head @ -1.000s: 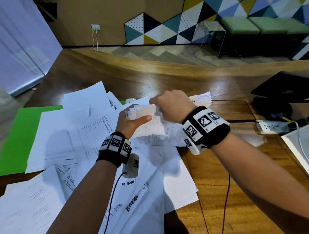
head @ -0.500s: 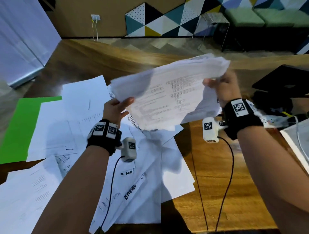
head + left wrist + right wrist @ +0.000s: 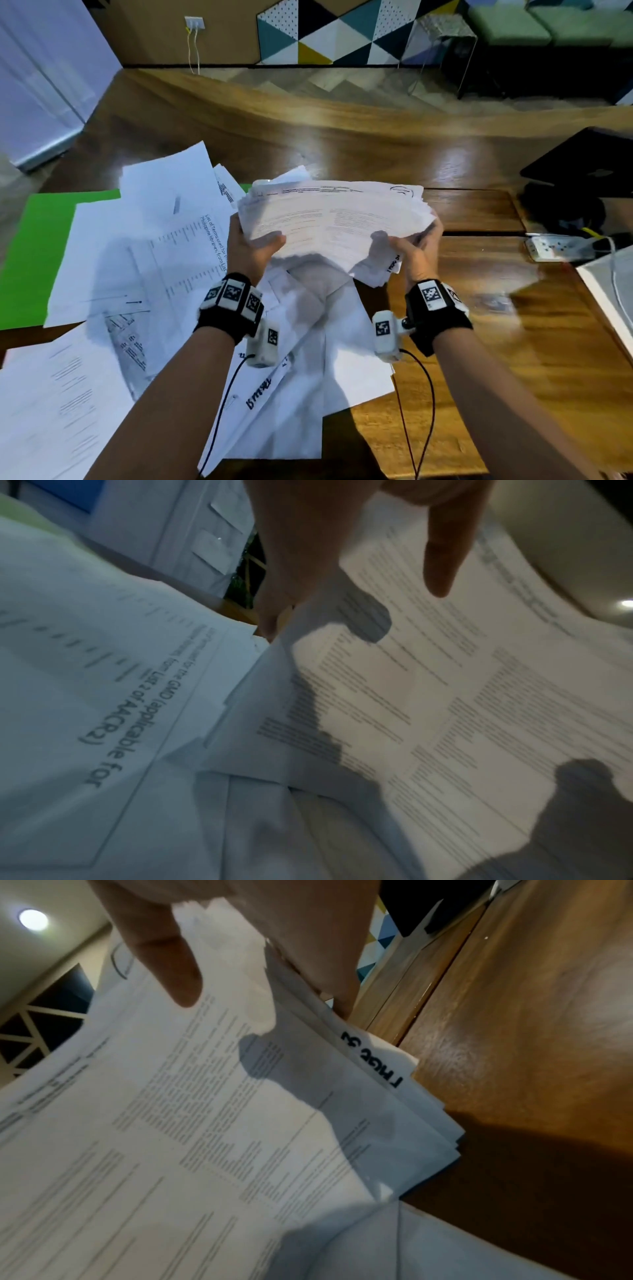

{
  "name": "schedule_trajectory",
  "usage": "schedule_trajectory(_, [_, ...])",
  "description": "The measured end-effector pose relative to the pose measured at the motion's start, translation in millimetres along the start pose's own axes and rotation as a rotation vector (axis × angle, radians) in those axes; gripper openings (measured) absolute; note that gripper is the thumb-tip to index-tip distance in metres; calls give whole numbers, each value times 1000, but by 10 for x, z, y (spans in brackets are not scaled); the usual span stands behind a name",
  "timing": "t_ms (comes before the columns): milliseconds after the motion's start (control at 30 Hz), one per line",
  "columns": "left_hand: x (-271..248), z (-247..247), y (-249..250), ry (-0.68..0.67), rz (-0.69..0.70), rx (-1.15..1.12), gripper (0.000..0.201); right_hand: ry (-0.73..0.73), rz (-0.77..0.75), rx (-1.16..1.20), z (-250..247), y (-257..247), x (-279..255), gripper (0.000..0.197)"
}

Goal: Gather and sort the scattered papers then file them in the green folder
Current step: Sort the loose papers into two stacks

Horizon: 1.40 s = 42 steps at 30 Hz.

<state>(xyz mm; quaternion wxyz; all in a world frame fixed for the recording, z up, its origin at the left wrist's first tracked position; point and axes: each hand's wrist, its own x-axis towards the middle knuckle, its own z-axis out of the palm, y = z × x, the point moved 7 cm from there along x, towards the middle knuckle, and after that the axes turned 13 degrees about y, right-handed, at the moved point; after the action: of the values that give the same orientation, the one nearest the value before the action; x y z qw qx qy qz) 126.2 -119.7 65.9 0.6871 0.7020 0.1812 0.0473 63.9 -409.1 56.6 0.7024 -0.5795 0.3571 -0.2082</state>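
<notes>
I hold a thick stack of printed papers [image 3: 334, 222] above the table, one hand on each short side. My left hand [image 3: 253, 245] grips its left edge, thumb on top and fingers underneath. My right hand [image 3: 416, 245] grips the right edge the same way. The left wrist view shows the thumb lying on the top sheet of the stack [image 3: 445, 710]. In the right wrist view my thumb rests on the stack [image 3: 205, 1123] with the fingers below. Several loose sheets [image 3: 144, 260] lie scattered under my arms. The green folder [image 3: 30, 253] lies flat at the left, partly covered by them.
A white power strip [image 3: 555, 248] and a black laptop [image 3: 589, 164] sit on the wooden table [image 3: 513, 342] at the right. A white sheet or board [image 3: 613, 298] pokes in from the right edge. Cables hang from both wrist cameras.
The stack, which both hands had lifted high and tilted half a second ago, has come down lower and more level. Both hands now sit closer to me at its two sides.
</notes>
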Motion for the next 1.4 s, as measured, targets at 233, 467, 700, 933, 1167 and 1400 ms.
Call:
schedule_trajectory(233, [119, 36, -210, -8, -61, 13, 50, 81, 101, 6, 109, 232, 87, 79])
schedule_trajectory(467, [67, 69, -46, -126, -70, 28, 34, 113, 180, 6, 30, 490, 269, 31])
schedule_trajectory(700, [-48, 576, 1008, -562, 507, 762, 34, 19, 142, -1, 2, 502, 292, 32])
schedule_trajectory(933, [-330, 1444, 779, -798, 771, 1561, 69, -40, 156, -38, 9, 506, 213, 49])
schedule_trajectory(1167, [-200, 1539, 692, -750, 779, 1621, 77, -64, 124, -67, 37, 406, 141, 60])
schedule_trajectory(1400, [10, 1350, 790, -726, 821, 1573, 50, -140, -42, -144, 262, 166, 86, 40])
